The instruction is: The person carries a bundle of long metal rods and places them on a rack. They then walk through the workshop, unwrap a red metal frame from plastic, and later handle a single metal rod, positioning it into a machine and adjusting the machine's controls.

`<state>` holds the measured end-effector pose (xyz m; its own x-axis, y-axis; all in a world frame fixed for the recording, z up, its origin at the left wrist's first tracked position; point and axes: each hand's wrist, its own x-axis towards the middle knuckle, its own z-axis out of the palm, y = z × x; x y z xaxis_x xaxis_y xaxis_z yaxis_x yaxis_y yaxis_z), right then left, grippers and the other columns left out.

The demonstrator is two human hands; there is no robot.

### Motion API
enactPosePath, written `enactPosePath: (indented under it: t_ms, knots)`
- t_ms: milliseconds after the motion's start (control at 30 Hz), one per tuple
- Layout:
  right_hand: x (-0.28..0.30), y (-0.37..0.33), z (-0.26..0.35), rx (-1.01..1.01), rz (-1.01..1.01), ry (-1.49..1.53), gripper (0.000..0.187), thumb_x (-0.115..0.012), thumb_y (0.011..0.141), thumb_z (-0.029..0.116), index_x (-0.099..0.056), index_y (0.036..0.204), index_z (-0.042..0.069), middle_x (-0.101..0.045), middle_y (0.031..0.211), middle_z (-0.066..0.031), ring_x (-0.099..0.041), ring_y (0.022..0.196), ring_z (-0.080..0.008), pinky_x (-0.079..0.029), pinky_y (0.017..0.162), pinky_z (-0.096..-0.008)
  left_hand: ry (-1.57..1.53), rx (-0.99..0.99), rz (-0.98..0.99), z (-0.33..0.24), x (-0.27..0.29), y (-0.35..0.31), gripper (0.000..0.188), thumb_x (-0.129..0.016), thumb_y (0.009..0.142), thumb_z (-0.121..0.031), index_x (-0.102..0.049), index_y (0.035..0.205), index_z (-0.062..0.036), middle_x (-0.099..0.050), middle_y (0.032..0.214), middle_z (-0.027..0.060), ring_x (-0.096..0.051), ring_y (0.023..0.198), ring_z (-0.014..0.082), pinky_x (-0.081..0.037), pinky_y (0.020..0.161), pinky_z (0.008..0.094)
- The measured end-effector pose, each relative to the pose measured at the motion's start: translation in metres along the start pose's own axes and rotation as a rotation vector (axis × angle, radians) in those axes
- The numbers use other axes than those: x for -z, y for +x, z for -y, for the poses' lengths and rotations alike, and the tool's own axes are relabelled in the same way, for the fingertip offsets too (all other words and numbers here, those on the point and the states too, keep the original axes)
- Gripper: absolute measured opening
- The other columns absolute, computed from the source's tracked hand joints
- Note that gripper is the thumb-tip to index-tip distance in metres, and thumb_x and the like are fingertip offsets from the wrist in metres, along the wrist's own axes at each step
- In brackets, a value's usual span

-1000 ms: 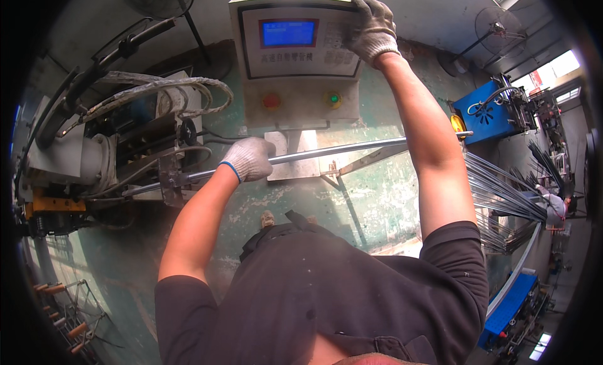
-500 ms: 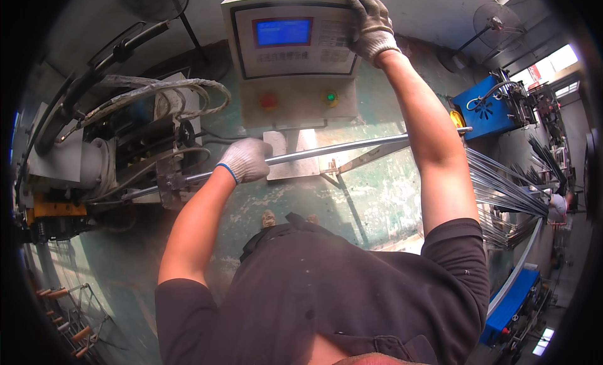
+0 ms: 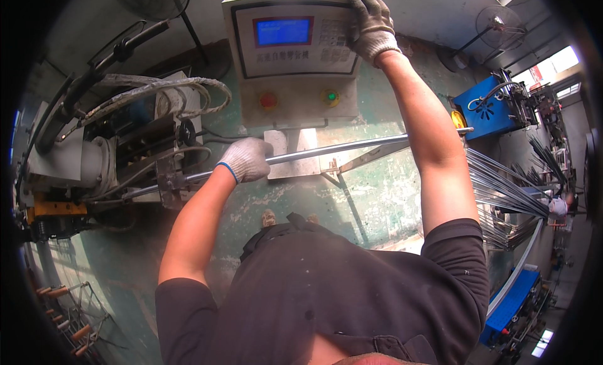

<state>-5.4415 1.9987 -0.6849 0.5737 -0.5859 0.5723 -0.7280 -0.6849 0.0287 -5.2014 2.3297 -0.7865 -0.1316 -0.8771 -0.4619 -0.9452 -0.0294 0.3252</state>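
Note:
My left hand [image 3: 246, 160], in a pale knitted glove with a blue cuff edge, is closed around a long shiny metal tube [image 3: 358, 145]. The tube slants across in front of me; its left stretch passes through a bracket [image 3: 171, 182] on the machine, and my right forearm covers part of its right stretch. Farther up, my right hand [image 3: 374, 31], in a grey-coated glove, grips the upper right corner of a control panel [image 3: 242, 45]. Its fingers bend over the corner next to the keypad [image 3: 334, 35]; the thumb is hidden. A blue screen [image 3: 282, 32] is lit on the panel.
Below the panel sit a red button [image 3: 268, 101] and a green button [image 3: 330, 97]. Hoses [image 3: 210, 85] loop over the machine at left. A blue machine [image 3: 487, 107] stands at right, near a bundle of metal tubes [image 3: 509, 186]. A fan [image 3: 498, 26] stands behind.
The text on the panel's screen looks different. Both my hands and the tube stay in place.

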Motion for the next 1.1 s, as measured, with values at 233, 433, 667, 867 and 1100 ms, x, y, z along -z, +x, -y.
enactPosePath:
  t_ms: [233, 433, 667, 867, 1100]
  knots:
    - [0.014, 0.004, 0.008, -0.046, 0.069, 0.064, 0.096, -0.082, 0.088, 0.017, -0.038, 0.174, 0.016, -0.038, 0.17, -0.0209, -0.031, 0.161, -0.0451, -0.03, 0.136, -0.0536, -0.002, -0.003, -0.005, 0.002, -0.001, -0.001, 0.035, -0.066, 0.08, -0.014, -0.082, 0.11, -0.0063, -0.081, 0.113, 0.024, -0.077, 0.112, 0.0433, -0.061, 0.098, 0.0519]
    - [0.001, 0.003, -0.011, 0.052, -0.048, 0.101, 0.087, -0.078, 0.09, 0.012, -0.043, 0.169, 0.018, -0.042, 0.166, -0.0212, -0.037, 0.157, -0.0448, -0.033, 0.134, -0.053, 0.02, 0.002, 0.012, -0.005, 0.006, -0.003, 0.035, -0.066, 0.08, -0.014, -0.082, 0.11, -0.0061, -0.081, 0.113, 0.0241, -0.077, 0.112, 0.0435, -0.061, 0.098, 0.052]
    - [-0.001, 0.003, -0.009, 0.087, -0.085, 0.095, 0.084, -0.077, 0.091, 0.013, -0.044, 0.167, 0.018, -0.044, 0.164, -0.0217, -0.038, 0.155, -0.0449, -0.035, 0.132, -0.0537, 0.01, -0.002, 0.005, -0.003, 0.004, -0.004, 0.035, -0.066, 0.08, -0.014, -0.082, 0.109, -0.0056, -0.081, 0.112, 0.0246, -0.077, 0.112, 0.0439, -0.061, 0.098, 0.0522]
    - [0.002, 0.003, -0.006, 0.037, -0.068, 0.109, 0.083, -0.077, 0.091, 0.013, -0.046, 0.167, 0.018, -0.044, 0.163, -0.0214, -0.039, 0.154, -0.0448, -0.035, 0.132, -0.054, -0.002, 0.001, 0.011, 0.0, 0.002, -0.001, 0.038, -0.067, 0.077, -0.016, -0.082, 0.11, -0.0055, -0.08, 0.112, 0.0246, -0.076, 0.111, 0.0443, -0.061, 0.098, 0.0529]
    - [0.002, 0.002, -0.008, 0.069, -0.11, 0.183, 0.08, -0.078, 0.09, 0.011, -0.049, 0.165, 0.019, -0.045, 0.162, -0.0207, -0.04, 0.154, -0.0441, -0.036, 0.131, -0.0537, -0.028, 0.013, -0.009, 0.006, -0.006, 0.004, 0.044, -0.07, 0.072, -0.019, -0.083, 0.112, -0.0057, -0.08, 0.112, 0.0245, -0.076, 0.11, 0.0442, -0.061, 0.098, 0.0537]
